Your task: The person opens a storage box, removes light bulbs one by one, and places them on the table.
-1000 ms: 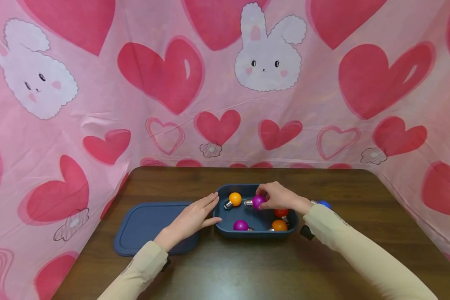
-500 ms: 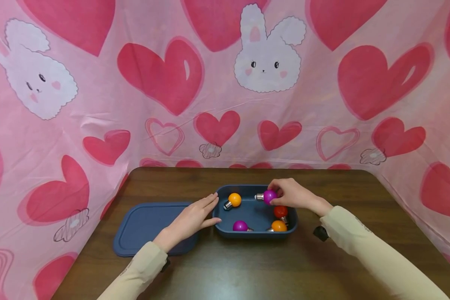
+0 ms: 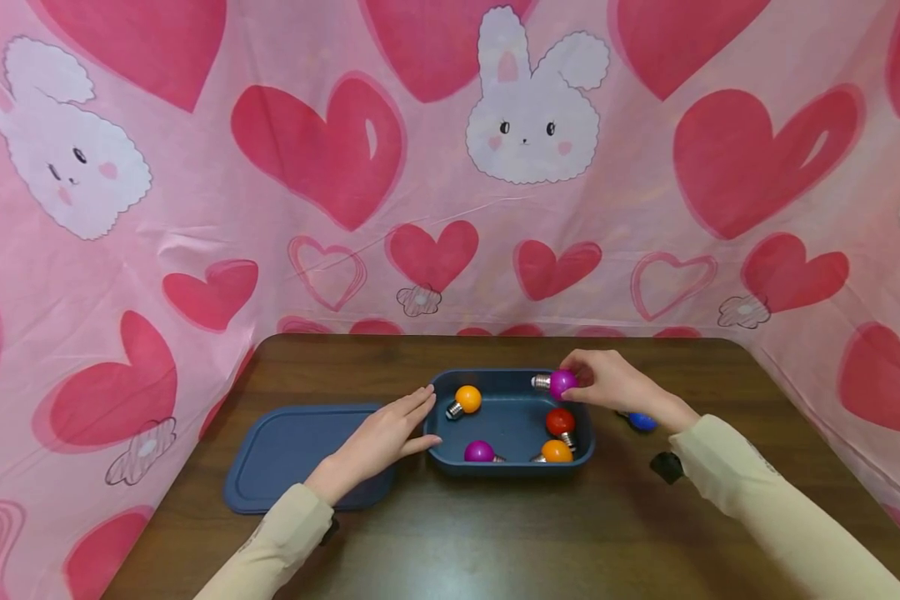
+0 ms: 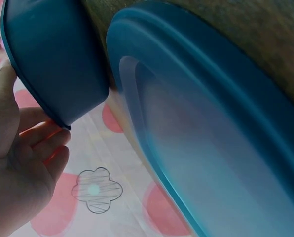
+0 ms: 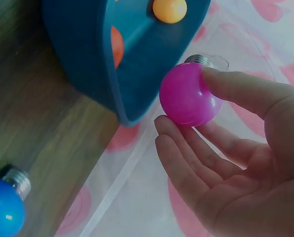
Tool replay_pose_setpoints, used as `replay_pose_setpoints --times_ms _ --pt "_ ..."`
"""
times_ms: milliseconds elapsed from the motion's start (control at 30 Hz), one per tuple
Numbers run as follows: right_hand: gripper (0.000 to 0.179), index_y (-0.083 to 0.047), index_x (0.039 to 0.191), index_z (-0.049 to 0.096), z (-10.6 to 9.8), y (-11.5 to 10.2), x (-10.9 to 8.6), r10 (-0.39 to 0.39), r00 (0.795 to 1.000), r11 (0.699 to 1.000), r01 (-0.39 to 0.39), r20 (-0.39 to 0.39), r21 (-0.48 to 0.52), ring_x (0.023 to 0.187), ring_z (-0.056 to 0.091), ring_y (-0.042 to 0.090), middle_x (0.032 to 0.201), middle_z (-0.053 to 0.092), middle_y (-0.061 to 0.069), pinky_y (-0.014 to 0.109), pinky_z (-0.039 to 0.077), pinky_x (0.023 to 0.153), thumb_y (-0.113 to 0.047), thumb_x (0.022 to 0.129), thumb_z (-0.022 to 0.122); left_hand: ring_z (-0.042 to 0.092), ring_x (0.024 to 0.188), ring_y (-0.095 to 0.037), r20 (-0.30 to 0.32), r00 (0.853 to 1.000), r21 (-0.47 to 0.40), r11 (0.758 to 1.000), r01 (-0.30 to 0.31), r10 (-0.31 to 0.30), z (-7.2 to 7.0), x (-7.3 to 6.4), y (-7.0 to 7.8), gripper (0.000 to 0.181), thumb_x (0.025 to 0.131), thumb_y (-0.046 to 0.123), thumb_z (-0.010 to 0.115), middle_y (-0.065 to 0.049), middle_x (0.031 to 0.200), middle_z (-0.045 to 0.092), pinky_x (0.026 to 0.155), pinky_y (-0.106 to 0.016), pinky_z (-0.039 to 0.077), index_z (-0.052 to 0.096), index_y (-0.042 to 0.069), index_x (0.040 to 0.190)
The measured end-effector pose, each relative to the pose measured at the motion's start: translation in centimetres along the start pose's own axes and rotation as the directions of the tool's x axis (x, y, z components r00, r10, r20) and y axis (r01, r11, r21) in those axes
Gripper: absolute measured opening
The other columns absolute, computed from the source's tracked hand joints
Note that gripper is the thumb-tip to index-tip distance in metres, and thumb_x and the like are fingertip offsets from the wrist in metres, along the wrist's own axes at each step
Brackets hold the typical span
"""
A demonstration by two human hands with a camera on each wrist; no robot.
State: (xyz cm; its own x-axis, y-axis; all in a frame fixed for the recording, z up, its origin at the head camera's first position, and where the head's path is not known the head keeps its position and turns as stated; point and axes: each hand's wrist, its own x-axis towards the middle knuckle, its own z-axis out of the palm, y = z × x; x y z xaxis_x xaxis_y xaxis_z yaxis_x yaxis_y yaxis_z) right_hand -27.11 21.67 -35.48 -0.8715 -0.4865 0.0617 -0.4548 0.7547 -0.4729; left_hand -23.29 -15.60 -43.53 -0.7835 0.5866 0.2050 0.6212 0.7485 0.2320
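Between the thumb and fingers of my right hand (image 3: 607,382) is a purple light bulb (image 3: 563,384), its metal screw base pointing left. It is held over the back right corner of a dark blue container (image 3: 510,468). My left hand (image 3: 386,433) lies with straight fingers at the container's left rim, fingertips touching it in the left wrist view. Inside the container are a yellow-orange bulb (image 3: 468,399) at the left, a red bulb (image 3: 559,422) at the right, and a second purple bulb (image 3: 480,452) and an orange bulb (image 3: 557,452) along the front.
A flat blue lid (image 3: 292,458) lies on the wooden table (image 3: 465,542) left of the container, partly under the left forearm. Right of the container, a blue bulb (image 3: 642,422) rests on the table, partly hidden by the right wrist. A pink heart-patterned cloth (image 3: 450,192) hangs behind the table.
My right hand has moved right and slightly back with the purple bulb, from over the middle of the container to its back right corner. The left hand has stayed in place.
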Motion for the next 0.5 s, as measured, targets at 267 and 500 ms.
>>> replay_pose_setpoints --times_ms 267,500 --pt "0.038 0.001 0.113 0.063 -1.4 1.4 -1.3 0.06 0.998 0.998 -0.06 -0.034 0.019 0.088 0.069 0.027 0.1 0.073 0.016 0.039 0.062 0.075 -0.02 0.084 0.078 0.049 0.139 -0.031 0.001 1.0 -0.013 1.0 0.006 -0.006 0.1 0.0 0.0 0.07 0.094 0.045 0.064 -0.01 0.157 0.042 0.106 -0.047 0.05 0.045 0.005 0.148" --pt "0.038 0.001 0.113 0.064 -2.6 3.6 -2.4 0.125 0.99 0.992 -0.125 -0.062 0.008 0.088 0.069 0.025 0.102 0.073 0.017 0.043 0.061 0.078 -0.022 0.086 0.077 0.049 0.14 -0.03 -0.008 1.0 -0.013 1.0 0.008 -0.008 0.2 0.0 -0.2 0.071 0.093 0.046 0.064 -0.009 0.157 0.042 0.107 -0.045 0.05 0.045 0.006 0.148"
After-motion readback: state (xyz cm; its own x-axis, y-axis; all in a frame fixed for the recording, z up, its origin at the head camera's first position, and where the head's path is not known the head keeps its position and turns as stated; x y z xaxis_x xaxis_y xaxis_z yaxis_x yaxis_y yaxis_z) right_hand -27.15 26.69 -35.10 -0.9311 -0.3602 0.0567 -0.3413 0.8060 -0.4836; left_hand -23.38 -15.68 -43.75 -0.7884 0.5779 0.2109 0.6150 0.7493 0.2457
